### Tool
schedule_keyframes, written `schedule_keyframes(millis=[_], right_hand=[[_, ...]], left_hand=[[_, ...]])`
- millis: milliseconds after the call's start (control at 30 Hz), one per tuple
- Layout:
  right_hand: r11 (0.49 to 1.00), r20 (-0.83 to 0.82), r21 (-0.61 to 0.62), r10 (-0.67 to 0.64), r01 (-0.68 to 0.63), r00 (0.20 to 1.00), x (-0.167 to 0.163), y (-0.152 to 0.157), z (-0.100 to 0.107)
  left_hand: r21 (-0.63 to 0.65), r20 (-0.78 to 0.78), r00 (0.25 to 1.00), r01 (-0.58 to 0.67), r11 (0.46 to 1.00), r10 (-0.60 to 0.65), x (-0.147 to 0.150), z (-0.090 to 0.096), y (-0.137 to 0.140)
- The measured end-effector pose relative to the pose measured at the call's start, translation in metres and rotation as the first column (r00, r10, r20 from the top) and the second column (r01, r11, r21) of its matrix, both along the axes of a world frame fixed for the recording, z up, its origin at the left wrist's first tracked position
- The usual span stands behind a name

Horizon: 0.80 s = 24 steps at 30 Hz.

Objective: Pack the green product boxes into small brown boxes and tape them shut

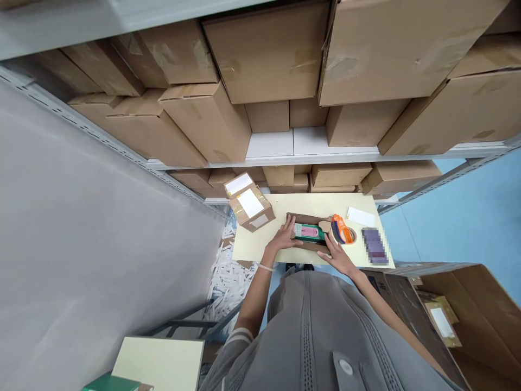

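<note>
On the cream table, an open cardboard box (311, 246) lies lengthwise in front of me. Inside it is a green box (309, 232) with a pink picture on its face. My left hand (284, 236) grips the cardboard box's left end, fingers and thumb spread across it. At the right end, my right hand (337, 254) has its fingers over the near wall, reaching the green box, with the thumb outside. An orange tape dispenser (342, 229) with a tape roll sits just beyond my right fingers, partly overlapping the box's right end.
A taped carton (253, 206) with white labels stands at the table's left. White labels (361, 217) and a blurred purple item (375, 246) lie right. Shelves (277, 160) of cartons rise ahead. A large open carton (468, 293) stands lower right; shredded paper (228, 277) covers the floor left.
</note>
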State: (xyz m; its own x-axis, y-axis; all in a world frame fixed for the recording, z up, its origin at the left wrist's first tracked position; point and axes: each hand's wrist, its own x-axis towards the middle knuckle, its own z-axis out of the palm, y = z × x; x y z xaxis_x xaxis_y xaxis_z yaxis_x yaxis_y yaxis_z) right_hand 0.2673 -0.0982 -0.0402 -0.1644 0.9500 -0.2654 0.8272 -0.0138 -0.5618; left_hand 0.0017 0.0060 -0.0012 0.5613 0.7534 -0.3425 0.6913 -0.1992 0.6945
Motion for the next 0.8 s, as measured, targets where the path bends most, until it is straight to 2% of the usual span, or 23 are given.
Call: schedule_keyframes(millis=[133, 233, 300, 400, 500, 567, 633, 800], right_hand=[[0.994, 0.032, 0.098, 0.044, -0.046, 0.999, 0.009, 0.004, 0.000], [0.981, -0.003, 0.189, -0.031, 0.031, 1.000, 0.010, 0.015, 0.003], [0.966, -0.022, 0.234, -0.111, 0.113, 0.994, 0.009, 0.025, 0.005], [0.930, -0.056, 0.287, -0.222, 0.228, 0.973, 0.007, 0.038, 0.007], [0.899, -0.073, 0.327, -0.284, 0.293, 0.956, 0.005, 0.048, 0.005], [0.894, -0.060, 0.332, -0.300, 0.302, 0.952, 0.003, 0.051, 0.003], [0.893, -0.045, 0.331, -0.309, 0.306, 0.950, 0.001, 0.052, 0.001], [0.889, -0.060, 0.329, -0.317, 0.318, 0.947, -0.001, 0.049, -0.006]], left_hand=[[-0.060, 0.020, 0.999, 0.042, 0.997, -0.040, -0.007, -0.005, -0.003], [-0.027, 0.065, 0.998, -0.016, 1.000, 0.018, -0.005, -0.008, -0.006], [0.035, 0.113, 0.984, -0.140, 0.990, 0.135, -0.002, -0.008, -0.006], [0.161, 0.100, 0.946, -0.322, 0.933, 0.309, 0.006, -0.005, -0.004], [0.331, 0.001, 0.917, -0.376, 0.865, 0.398, 0.014, -0.003, -0.001], [0.439, -0.048, 0.905, -0.361, 0.823, 0.423, 0.019, -0.004, 0.000], [0.514, -0.091, 0.910, -0.305, 0.801, 0.405, 0.023, -0.005, 0.001], [0.574, -0.230, 0.931, -0.106, 0.812, 0.284, 0.024, -0.007, -0.002]])
